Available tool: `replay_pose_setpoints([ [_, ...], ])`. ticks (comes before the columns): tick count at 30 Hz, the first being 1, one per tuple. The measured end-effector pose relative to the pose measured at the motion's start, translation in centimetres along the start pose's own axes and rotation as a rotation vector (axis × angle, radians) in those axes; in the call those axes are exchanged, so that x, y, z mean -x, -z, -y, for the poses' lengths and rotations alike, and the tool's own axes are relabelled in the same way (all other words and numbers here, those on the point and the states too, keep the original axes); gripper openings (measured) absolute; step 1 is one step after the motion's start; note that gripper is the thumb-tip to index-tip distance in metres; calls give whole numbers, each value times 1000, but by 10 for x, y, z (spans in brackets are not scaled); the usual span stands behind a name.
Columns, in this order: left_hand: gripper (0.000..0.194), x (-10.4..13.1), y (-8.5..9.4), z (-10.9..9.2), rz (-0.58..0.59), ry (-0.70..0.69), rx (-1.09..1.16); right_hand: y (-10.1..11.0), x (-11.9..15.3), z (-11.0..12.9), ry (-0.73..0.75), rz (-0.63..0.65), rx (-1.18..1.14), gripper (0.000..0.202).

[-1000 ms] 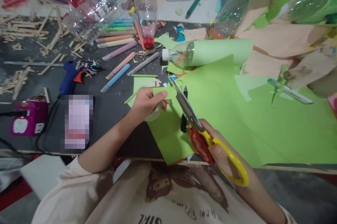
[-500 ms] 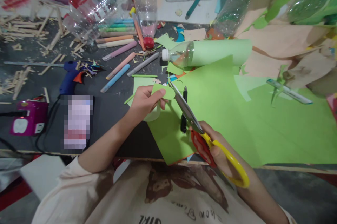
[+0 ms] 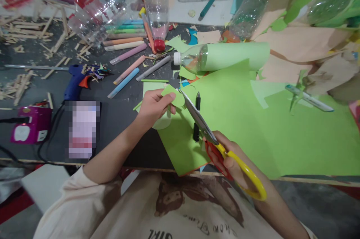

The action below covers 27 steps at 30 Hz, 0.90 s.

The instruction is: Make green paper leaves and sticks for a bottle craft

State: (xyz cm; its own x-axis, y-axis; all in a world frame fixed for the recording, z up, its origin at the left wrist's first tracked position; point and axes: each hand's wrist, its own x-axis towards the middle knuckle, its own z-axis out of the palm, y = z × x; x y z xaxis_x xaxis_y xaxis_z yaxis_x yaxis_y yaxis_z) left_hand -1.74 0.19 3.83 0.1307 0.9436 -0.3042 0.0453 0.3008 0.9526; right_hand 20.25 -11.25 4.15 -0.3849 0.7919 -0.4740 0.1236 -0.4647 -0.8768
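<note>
Between thumb and fingers my left hand (image 3: pixel 156 108) pinches a small piece of green paper (image 3: pixel 177 98) with a rounded right edge. My right hand (image 3: pixel 227 156) is closed around the handles of a pair of scissors (image 3: pixel 200 121), one handle yellow and one red. The blades point up and left, and their tips lie at the paper's right edge. Under the scissors, a black pen (image 3: pixel 198 101) rests on a large sheet of green paper (image 3: pixel 270 130). A pale round piece (image 3: pixel 162 122) shows below my left hand, partly covered by it.
A clear bottle wrapped in light green paper (image 3: pixel 236 56) lies behind the hands. Several markers (image 3: pixel 123 88) are scattered to the left, near a blue glue gun (image 3: pixel 73 83), a phone (image 3: pixel 83 130) and a purple box (image 3: pixel 30 124) with cables. Plastic bottles (image 3: pixel 156 6) stand or lie at the back.
My left hand has turned the small green paper piece slightly, so its right end tilts lower. The scissors have barely moved.
</note>
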Motion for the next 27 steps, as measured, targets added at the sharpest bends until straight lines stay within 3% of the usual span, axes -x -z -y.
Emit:
replay_pose_setpoints([
  [5, 36, -1, 1, 2, 15, 15, 6, 0, 0, 1, -16, -6, -6, 81],
  [10, 34, -3, 3, 5, -26, 7, 19, 15, 3, 9, 90, -76, 266, 63],
  [13, 30, -4, 3, 6, -49, -36, 21, 34, 8, 17, 38, -253, 521, 46],
  [18, 14, -7, 3, 8, -75, -76, 69, 82, 6, 20, -2, -503, 845, 43],
  [21, 16, -9, 3, 9, -59, -96, 93, 108, 0, 21, -72, -511, 852, 31],
  [24, 20, -10, 3, 11, -34, -113, 113, 124, -2, 28, -150, -535, 939, 34],
  [27, 22, -11, 3, 13, -21, -97, 121, 137, 1, 34, -128, -478, 1073, 38],
])
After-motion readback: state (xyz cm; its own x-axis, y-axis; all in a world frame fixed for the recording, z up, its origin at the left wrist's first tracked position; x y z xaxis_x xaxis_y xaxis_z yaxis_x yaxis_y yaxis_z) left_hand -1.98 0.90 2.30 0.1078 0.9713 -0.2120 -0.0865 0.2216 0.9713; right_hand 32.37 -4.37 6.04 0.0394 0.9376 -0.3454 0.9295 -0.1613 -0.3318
